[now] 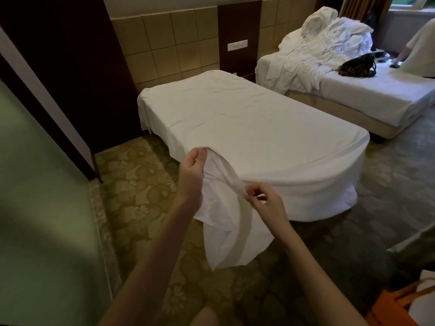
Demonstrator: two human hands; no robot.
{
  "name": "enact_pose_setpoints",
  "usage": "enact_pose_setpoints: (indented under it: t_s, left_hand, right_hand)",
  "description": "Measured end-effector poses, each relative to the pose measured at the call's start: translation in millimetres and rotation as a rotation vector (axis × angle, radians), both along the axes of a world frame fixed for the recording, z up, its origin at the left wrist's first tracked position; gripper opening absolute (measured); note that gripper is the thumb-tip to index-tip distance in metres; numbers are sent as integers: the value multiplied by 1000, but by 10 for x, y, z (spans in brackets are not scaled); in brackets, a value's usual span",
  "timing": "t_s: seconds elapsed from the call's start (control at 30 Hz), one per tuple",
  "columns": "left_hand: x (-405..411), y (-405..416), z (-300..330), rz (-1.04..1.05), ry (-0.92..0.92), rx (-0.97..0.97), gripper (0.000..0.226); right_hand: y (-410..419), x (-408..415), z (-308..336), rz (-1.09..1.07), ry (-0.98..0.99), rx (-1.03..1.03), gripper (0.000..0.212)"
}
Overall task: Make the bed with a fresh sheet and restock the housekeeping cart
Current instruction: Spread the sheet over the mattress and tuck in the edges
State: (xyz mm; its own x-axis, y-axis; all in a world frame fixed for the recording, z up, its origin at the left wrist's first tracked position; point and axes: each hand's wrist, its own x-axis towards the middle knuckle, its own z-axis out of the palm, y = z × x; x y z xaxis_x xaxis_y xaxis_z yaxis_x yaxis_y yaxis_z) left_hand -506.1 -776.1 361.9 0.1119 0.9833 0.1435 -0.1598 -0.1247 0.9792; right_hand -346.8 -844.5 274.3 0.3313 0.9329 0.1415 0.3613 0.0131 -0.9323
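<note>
A fresh white sheet (247, 121) is spread over the near single bed and hangs down its foot end and left side. At the near left corner of the bed the sheet's loose corner flap (226, 234) is lifted off the mattress and dangles toward the carpet. My left hand (194, 169) grips the raised edge of this flap, fingers curled round the cloth. My right hand (264, 201) pinches the same edge lower down, to the right.
A second bed (367, 92) at the right carries a heap of crumpled white linen (329, 36) and a dark bag (359, 65). Another person (421, 50) leans over it. A dark wardrobe (70, 67) stands left. An orange bag (397, 304) sits at bottom right.
</note>
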Motion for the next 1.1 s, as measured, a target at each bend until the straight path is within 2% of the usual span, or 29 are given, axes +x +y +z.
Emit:
enact_pose_setpoints:
  t_s: [0.2, 0.37, 0.43, 0.57, 0.73, 0.83, 0.93, 1.1]
  left_hand:
    - [-66, 635, 50, 44, -6, 10, 27]
    - [-213, 1595, 11, 100, -22, -6, 24]
    - [-319, 2075, 8, 147, -57, -58, 22]
    - [-558, 3142, -8, 154, -58, -100, 23]
    - [-902, 4422, -139, 210, 39, -133, 27]
    - [-1074, 5181, -257, 265, 37, -191, 28]
    - [-1192, 5910, -468, 282, 73, -208, 27]
    - [-1291, 7265, -877, 311, 44, -263, 25]
  right_hand:
    - [602, 74, -3, -122, -13, 53, 6]
    - [1479, 125, 244, -181, 31, 92, 19]
    - [1892, 104, 203, -131, 72, 39, 15]
    - [2880, 16, -21, -56, -168, -136, 31]
    - [4194, -33, 0, -258, -157, -204, 38]
    - [4912, -73, 68, -258, -273, -239, 37]
    - [5723, -99, 162, -305, -313, -141, 35]
    - [7412, -110, 337, -253, -313, 69, 28]
